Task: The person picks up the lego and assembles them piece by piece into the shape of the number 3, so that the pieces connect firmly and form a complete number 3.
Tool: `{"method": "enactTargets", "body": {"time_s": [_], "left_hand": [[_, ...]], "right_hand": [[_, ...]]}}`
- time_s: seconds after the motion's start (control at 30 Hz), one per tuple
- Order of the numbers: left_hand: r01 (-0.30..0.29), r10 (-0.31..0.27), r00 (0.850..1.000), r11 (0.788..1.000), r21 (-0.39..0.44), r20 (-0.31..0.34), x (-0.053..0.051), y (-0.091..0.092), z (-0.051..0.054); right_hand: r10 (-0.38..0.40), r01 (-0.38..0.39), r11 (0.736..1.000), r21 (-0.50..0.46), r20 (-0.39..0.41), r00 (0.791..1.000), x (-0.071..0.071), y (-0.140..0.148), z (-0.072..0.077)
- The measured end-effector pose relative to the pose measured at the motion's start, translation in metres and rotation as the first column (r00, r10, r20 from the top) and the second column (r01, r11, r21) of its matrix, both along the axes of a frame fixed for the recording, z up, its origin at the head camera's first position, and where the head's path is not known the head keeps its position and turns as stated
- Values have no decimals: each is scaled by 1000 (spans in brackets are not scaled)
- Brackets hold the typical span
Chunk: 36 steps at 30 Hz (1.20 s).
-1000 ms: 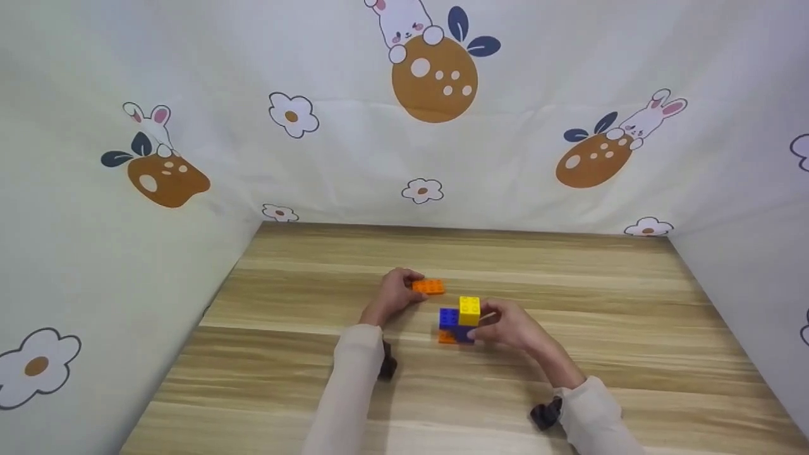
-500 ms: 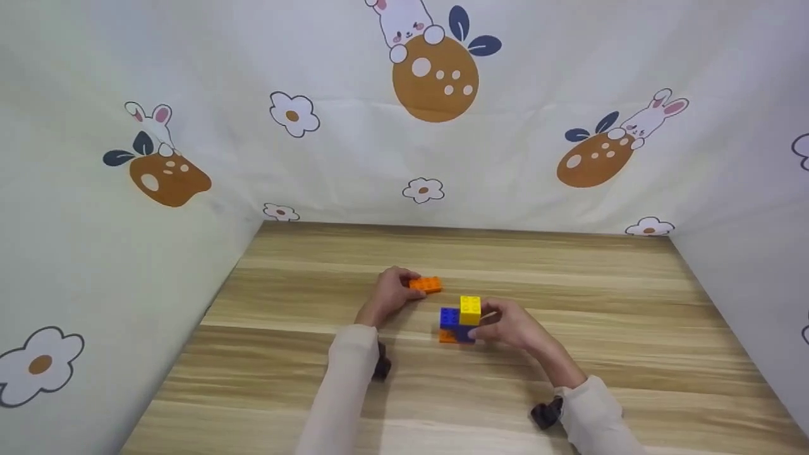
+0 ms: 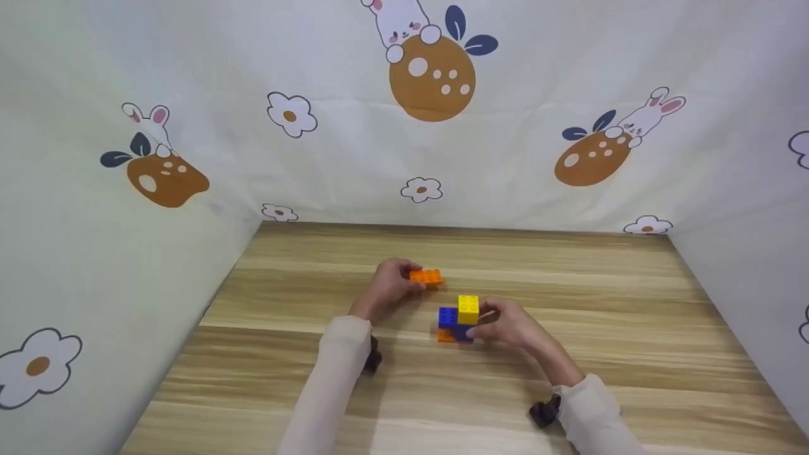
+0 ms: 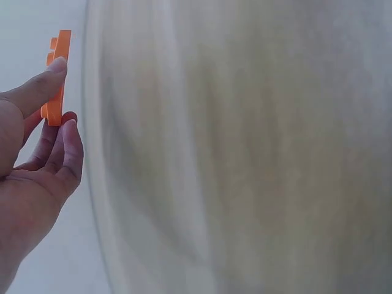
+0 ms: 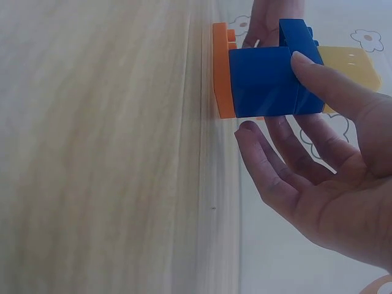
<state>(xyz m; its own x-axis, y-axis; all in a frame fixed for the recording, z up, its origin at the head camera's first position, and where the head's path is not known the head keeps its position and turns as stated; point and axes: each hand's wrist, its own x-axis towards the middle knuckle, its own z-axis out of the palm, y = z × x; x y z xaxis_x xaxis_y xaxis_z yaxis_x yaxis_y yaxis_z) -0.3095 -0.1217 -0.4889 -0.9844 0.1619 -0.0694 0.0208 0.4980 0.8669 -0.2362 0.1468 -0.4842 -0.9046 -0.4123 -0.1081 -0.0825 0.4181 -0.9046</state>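
A thin orange building brick (image 3: 426, 277) with studs is pinched at one end between the thumb and fingers of my left hand (image 3: 389, 284). In the left wrist view this orange brick (image 4: 58, 92) appears edge-on, raised off the table. Nearer to me, my right hand (image 3: 509, 323) grips a small stack from its right side. The stack has a yellow brick (image 3: 468, 309) on top, blue bricks (image 3: 448, 316) in the middle and an orange base brick (image 3: 445, 335). From the right wrist, my thumb presses the upper blue brick (image 5: 300, 67), and the orange base (image 5: 223, 70) stands at the table surface.
The wood-grain table (image 3: 284, 272) spreads around both hands. Behind and beside it hangs a pale cloth (image 3: 354, 151) printed with rabbits, fruit and flowers. A black wrist camera (image 3: 545, 412) hangs under the right sleeve.
My left hand has moved slightly away from me, raising the orange brick a little off the table. The right hand and the stack have stayed in place.
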Motion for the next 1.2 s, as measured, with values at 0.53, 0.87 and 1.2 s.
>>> {"method": "enactTargets", "body": {"time_s": [0.53,0.87,1.2], "left_hand": [[58,-66,993,995,-84,-98,6,-1,21],[112,-126,984,987,-117,-122,13,1,33],[158,-169,974,984,-83,-150,24,8,41]], "right_hand": [[-3,3,1000,-13,22,1000,-1,0,0],[14,-14,1000,-27,2,1000,-1,0,0],[5,-5,999,-33,11,1000,-1,0,-1]]}}
